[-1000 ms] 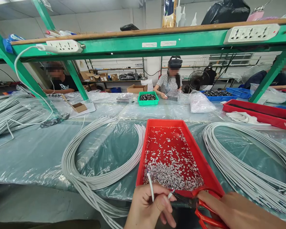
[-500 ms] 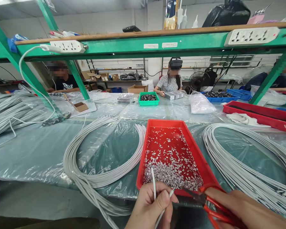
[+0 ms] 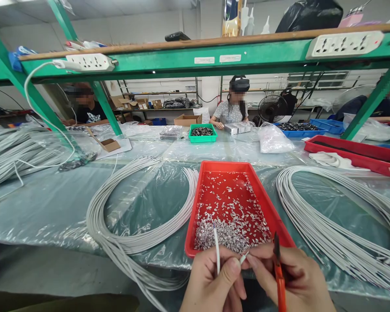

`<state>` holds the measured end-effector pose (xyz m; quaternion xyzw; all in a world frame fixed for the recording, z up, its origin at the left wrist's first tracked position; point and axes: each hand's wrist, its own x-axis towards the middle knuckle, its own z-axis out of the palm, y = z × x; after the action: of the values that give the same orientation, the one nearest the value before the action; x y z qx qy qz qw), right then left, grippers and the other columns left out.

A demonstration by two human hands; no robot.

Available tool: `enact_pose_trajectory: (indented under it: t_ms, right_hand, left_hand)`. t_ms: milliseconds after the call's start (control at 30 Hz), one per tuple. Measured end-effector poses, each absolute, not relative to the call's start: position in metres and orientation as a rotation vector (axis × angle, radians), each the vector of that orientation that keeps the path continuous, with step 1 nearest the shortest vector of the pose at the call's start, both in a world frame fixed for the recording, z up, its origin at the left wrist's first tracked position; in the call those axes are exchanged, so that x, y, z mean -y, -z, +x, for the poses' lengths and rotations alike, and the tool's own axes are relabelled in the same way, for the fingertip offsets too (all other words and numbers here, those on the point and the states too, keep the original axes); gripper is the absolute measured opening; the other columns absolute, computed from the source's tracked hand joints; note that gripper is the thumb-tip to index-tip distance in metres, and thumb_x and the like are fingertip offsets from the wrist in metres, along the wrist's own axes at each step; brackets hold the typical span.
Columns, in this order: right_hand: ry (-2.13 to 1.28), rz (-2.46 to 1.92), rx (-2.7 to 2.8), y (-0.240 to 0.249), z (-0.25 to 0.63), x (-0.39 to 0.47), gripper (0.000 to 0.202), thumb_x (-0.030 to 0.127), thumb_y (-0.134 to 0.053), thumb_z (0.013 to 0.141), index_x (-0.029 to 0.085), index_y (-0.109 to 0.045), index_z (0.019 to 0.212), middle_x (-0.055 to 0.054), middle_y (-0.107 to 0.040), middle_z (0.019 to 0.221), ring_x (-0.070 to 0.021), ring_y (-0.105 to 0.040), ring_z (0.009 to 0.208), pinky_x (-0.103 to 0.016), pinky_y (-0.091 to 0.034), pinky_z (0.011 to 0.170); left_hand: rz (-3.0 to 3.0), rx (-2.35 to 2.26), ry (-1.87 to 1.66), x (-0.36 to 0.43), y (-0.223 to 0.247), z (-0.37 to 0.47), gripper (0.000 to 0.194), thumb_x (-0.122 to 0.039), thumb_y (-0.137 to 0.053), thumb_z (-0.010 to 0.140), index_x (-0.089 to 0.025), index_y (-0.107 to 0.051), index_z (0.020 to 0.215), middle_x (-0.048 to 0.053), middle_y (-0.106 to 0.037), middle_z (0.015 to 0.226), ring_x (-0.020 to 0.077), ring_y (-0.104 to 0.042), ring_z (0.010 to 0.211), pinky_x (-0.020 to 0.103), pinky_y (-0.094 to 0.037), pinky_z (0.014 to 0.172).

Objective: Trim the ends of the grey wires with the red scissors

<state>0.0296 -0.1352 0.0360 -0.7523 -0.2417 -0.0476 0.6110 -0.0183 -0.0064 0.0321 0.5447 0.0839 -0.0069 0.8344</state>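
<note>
Left hand (image 3: 211, 281) pinches two white cable ends (image 3: 216, 249) at the tabletop's near edge. Right hand (image 3: 292, 277) grips red-handled scissors (image 3: 278, 271), its fingertips touching one end, beside the red tray (image 3: 281, 229).

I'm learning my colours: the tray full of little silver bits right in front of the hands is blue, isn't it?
Not blue. The head view shows the plastic tray holding the small silver metal pieces, right in front of the hands, is red.
</note>
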Motion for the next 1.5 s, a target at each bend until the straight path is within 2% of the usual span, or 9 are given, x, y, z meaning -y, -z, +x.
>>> enact_pose_trajectory:
  t_ms: [233, 567, 767, 867, 1000, 1067, 1167, 1267, 1500]
  right_hand:
    - [0.502, -1.808, 0.887, -0.029, 0.038, 0.135, 0.005, 0.017, -0.054, 0.078, 0.018, -0.059, 0.079, 0.002, -0.057, 0.053, -0.0092, -0.047, 0.041, -0.020, -0.038, 0.042]
    - [0.500, -1.760, 1.195, -0.031, 0.053, 0.144, 0.035, 0.003, -0.057, 0.073, 0.026, -0.052, 0.098, 0.000, -0.061, 0.070, -0.0156, -0.061, 0.062, -0.026, -0.049, 0.056]
    - [0.308, -1.668, 1.070, -0.031, 0.056, 0.142, 0.018, 0.004, -0.054, 0.072, 0.022, -0.053, 0.076, 0.004, -0.052, 0.057, -0.0100, -0.049, 0.047, -0.020, -0.038, 0.047]
    - [0.285, -1.775, 1.066, -0.027, 0.058, 0.143, 0.019, 0.003, -0.051, 0.067, 0.020, -0.053, 0.075, 0.002, -0.053, 0.061, -0.0121, -0.049, 0.052, -0.023, -0.037, 0.049]
    - [0.314, -1.791, 1.099, -0.024, 0.054, 0.148, 0.039, -0.002, -0.048, 0.061, 0.023, -0.054, 0.089, 0.001, -0.057, 0.071, -0.0135, -0.053, 0.058, -0.024, -0.040, 0.054]
    - [0.333, -1.788, 1.080, -0.026, 0.054, 0.150, 0.039, 0.000, -0.049, 0.063, 0.024, -0.054, 0.092, 0.002, -0.057, 0.072, -0.0122, -0.050, 0.056, -0.023, -0.039, 0.053]
    - [0.322, -1.921, 0.874, -0.030, 0.066, 0.149, 0.005, 0.015, -0.052, 0.076, 0.019, -0.051, 0.074, 0.003, -0.049, 0.060, -0.0115, -0.041, 0.050, -0.024, -0.035, 0.049]
    - [0.262, -2.061, 0.713, -0.031, 0.093, 0.146, 0.029, 0.025, -0.051, 0.080, 0.021, -0.034, 0.057, 0.005, -0.033, 0.052, -0.0108, -0.030, 0.048, -0.026, -0.027, 0.048]
    - [-0.079, -1.798, 0.752, -0.026, 0.109, 0.142, 0.010, 0.026, -0.049, 0.083, 0.019, -0.048, 0.090, 0.000, -0.054, 0.071, -0.0157, -0.051, 0.063, -0.028, -0.043, 0.063]
  left_hand:
    - [1.128, -0.196, -0.028, 0.012, -0.035, -0.015, 0.047, -0.054, -0.071, 0.062, -0.012, -0.049, 0.058, -0.006, -0.045, 0.040, -0.0007, -0.041, 0.029, 0.007, -0.022, 0.030]
    - [1.187, -0.198, -0.096, 0.010, -0.020, -0.008, 0.048, -0.058, -0.067, 0.064, -0.011, -0.054, 0.064, -0.005, -0.046, 0.037, -0.0002, -0.037, 0.028, 0.008, -0.022, 0.030]
    - [1.033, -0.044, 0.077, 0.007, -0.005, 0.001, 0.045, -0.057, -0.068, 0.064, -0.014, -0.054, 0.066, -0.006, -0.047, 0.039, 0.0025, -0.036, 0.023, 0.012, -0.026, 0.025]
    - [1.238, -0.136, -0.149, 0.010, -0.005, 0.003, 0.042, -0.054, -0.065, 0.069, -0.014, -0.057, 0.071, -0.006, -0.045, 0.040, 0.0016, -0.033, 0.028, 0.011, -0.024, 0.028]
    - [1.439, -0.205, -0.561, 0.015, -0.010, 0.005, 0.030, -0.043, -0.070, 0.069, -0.014, -0.064, 0.065, -0.001, -0.051, 0.062, 0.0057, -0.045, 0.047, 0.014, -0.037, 0.041]
    - [1.433, -0.228, -0.598, 0.014, -0.013, 0.006, 0.029, -0.041, -0.071, 0.068, -0.014, -0.064, 0.063, -0.001, -0.050, 0.061, 0.0058, -0.045, 0.048, 0.015, -0.037, 0.043]
    - [1.293, -0.276, -0.385, 0.011, -0.017, 0.006, 0.037, -0.048, -0.074, 0.062, -0.013, -0.061, 0.068, -0.006, -0.045, 0.045, 0.0012, -0.031, 0.034, 0.013, -0.022, 0.034]
    - [1.191, -0.270, -0.248, 0.010, -0.020, 0.005, 0.044, -0.052, -0.073, 0.060, -0.011, -0.061, 0.070, -0.008, -0.040, 0.036, -0.0009, -0.022, 0.030, 0.012, -0.012, 0.032]
    - [1.145, -0.199, -0.248, 0.010, -0.019, 0.007, 0.043, -0.052, -0.071, 0.063, -0.013, -0.074, 0.078, 0.003, -0.056, 0.061, 0.0002, -0.038, 0.043, 0.013, -0.023, 0.042]
